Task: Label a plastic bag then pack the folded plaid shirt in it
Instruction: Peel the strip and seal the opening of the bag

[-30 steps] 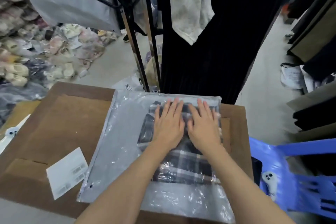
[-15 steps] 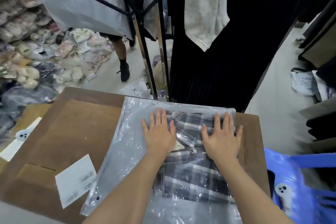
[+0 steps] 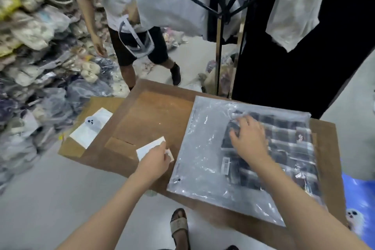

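- Cluttered storeroom; the brown wooden bench (image 3: 154, 119) fills mid-frame, its left side bare.
- Left hand (image 3: 155, 163), lower centre, pinches the white paper label sheet (image 3: 149, 148); it could crease or stick askew.
- Right hand (image 3: 250, 140) lies flat and spread on the clear plastic bag (image 3: 203, 148) holding the folded plaid shirt (image 3: 288, 144), right of centre; the bag's near corner overhangs the bench and could slide off.

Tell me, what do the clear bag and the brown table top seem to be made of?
The bag looks like thin glossy plastic film: it is see-through, wrinkled, with bright glints. The table top looks like matte brown cardboard or fibreboard, judging by flat panels and a flap-like seam; I cannot tell which.
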